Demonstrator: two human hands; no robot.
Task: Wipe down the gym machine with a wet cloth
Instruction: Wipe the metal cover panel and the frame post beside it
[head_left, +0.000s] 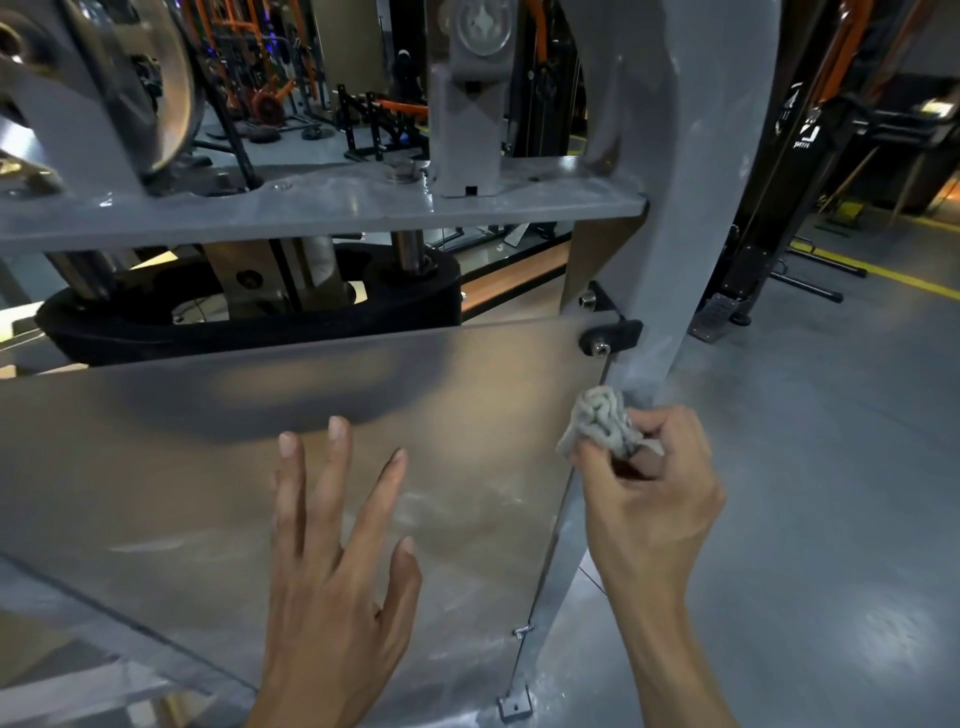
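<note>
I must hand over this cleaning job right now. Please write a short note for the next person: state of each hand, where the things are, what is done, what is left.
Left hand: open, fingers spread in front of the translucent panel.
Right hand: grips the bunched grey cloth, pressed at the panel's right edge, against the grey frame post, just below the black bracket.
Done: cannot tell; the panel shows pale smears near its middle.
Left: panel face, post, upper plate.

White markings on black machine (800, 130) unreadable.
</note>
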